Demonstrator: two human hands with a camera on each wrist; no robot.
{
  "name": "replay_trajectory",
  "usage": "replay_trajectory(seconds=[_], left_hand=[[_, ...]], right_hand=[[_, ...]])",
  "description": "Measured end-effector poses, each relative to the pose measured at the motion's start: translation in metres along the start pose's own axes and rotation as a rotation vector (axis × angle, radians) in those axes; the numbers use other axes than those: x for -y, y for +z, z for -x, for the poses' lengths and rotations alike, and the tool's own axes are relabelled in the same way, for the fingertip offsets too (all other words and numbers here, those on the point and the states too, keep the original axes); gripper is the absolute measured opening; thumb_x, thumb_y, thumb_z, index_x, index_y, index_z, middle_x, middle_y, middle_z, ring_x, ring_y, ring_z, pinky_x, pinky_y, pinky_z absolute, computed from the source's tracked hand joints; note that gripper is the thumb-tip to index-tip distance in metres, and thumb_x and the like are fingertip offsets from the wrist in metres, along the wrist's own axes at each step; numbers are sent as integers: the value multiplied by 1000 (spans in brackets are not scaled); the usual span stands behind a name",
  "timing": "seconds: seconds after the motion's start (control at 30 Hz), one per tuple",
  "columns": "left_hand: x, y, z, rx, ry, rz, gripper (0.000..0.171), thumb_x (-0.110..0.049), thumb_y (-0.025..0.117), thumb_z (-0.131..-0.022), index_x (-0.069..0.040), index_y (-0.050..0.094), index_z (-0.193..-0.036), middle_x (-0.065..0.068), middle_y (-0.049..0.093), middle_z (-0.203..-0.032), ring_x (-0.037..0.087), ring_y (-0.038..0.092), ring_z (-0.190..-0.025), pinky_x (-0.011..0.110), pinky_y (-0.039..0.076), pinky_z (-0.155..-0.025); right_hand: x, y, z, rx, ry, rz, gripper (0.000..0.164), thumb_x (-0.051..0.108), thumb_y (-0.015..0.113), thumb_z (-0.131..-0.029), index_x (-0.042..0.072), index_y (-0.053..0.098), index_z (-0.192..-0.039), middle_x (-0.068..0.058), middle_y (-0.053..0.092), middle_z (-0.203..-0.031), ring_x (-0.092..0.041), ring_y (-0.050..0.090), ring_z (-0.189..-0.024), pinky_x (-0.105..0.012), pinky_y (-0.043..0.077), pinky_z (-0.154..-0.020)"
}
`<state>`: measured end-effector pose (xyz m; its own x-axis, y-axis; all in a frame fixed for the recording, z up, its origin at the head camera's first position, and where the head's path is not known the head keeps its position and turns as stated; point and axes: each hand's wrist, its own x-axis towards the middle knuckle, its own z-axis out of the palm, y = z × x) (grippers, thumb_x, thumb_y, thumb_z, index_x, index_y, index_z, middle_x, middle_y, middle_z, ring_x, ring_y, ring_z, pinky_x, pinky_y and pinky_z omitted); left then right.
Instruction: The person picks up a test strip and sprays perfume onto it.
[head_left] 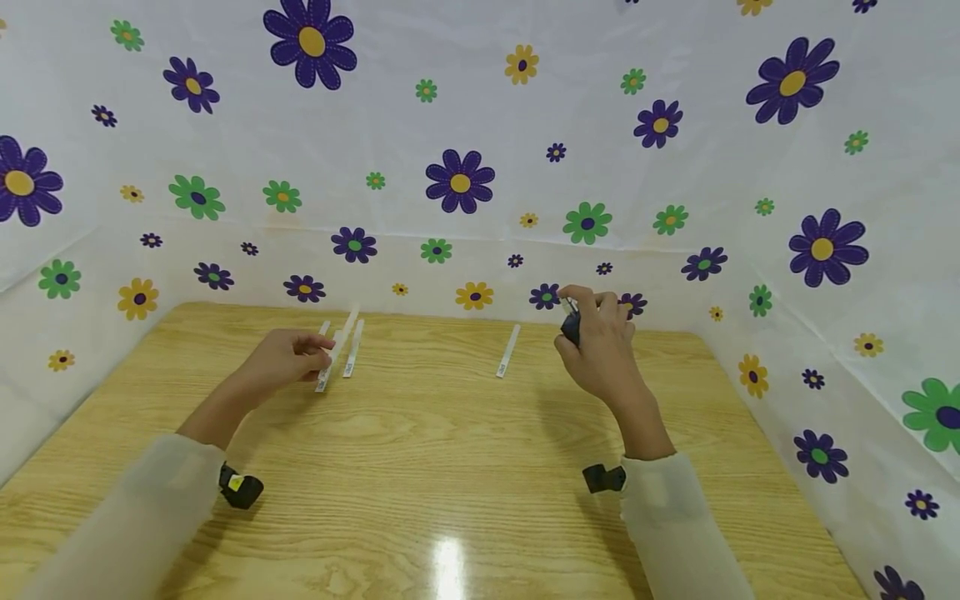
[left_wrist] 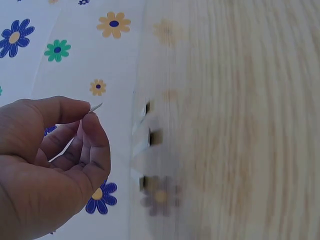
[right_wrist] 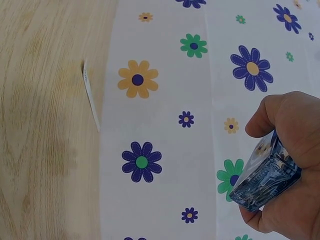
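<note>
Between thumb and fingertips my left hand [head_left: 285,367] pinches a narrow white paper strip [head_left: 346,332], tilted up above the table. In the left wrist view only a small white tip of that strip [left_wrist: 97,106] shows past the fingers. Several similar strips lie on the table below and beside this hand, one of them the nearby strip [head_left: 352,354]. My right hand [head_left: 603,350] grips a dark blue and clear glass perfume bottle [head_left: 572,327] in the air, index finger bent over its top. Its faceted blue side [right_wrist: 267,180] shows in the right wrist view; fingers hide the rest.
A lone white strip [head_left: 507,352] lies on the wooden table [head_left: 405,450], left of the right hand. Flower-printed white sheeting [head_left: 480,108] walls the table at the back and sides. Black wrist cameras [head_left: 242,488] sit by both sleeves.
</note>
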<state>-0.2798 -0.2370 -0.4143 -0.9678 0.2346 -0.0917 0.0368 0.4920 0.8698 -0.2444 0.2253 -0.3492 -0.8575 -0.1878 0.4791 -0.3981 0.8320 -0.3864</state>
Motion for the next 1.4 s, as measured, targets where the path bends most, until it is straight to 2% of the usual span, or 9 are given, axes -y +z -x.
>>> replay_trajectory(seconds=[0.23,0.53,0.77,1.0,1.2,1.4], left_hand=[[-16,19,-6,25,60,-3,39,-9,64,-100,6,59,-135,20,67,-111,22,63,-85,34,59,-78],[-37,43,-10,57,111,-16,34,-9,66,-100,3,63,-132,16,68,-107,23,67,-88,36,60,-82],[-51,62,-12,89,165,-26,29,-8,65,-100,1,66,-127,13,66,-102,23,67,-84,46,60,-85],[-65,83,-12,121,236,-10,28,-8,66,-99,-1,68,-125,12,65,-102,24,66,-84,43,61,-80],[-77,99,-10,158,248,18,27,-8,66,-99,-3,68,-125,10,66,-102,24,66,-85,45,60,-81],[-86,114,-10,181,256,38,25,-9,67,-99,-5,70,-123,9,66,-101,22,66,-81,52,59,-81]], right_hand=[[0,0,0,-2,-1,2,60,7,62,-90,23,37,-142,-31,41,-127,-48,39,-116,-57,31,-82],[1,0,0,10,14,11,60,7,61,-90,24,37,-143,-31,41,-129,-47,38,-117,-57,31,-82],[1,1,0,12,12,19,60,8,61,-90,24,37,-143,-32,42,-129,-47,38,-117,-58,32,-82],[1,2,0,18,7,27,59,8,62,-90,24,38,-142,-32,41,-130,-48,39,-118,-60,33,-83],[2,6,0,27,6,33,60,9,63,-90,25,36,-142,-32,40,-131,-49,39,-118,-63,34,-88],[4,10,0,30,-24,51,61,10,64,-91,26,34,-142,-33,41,-129,-49,41,-114,-61,36,-83]])
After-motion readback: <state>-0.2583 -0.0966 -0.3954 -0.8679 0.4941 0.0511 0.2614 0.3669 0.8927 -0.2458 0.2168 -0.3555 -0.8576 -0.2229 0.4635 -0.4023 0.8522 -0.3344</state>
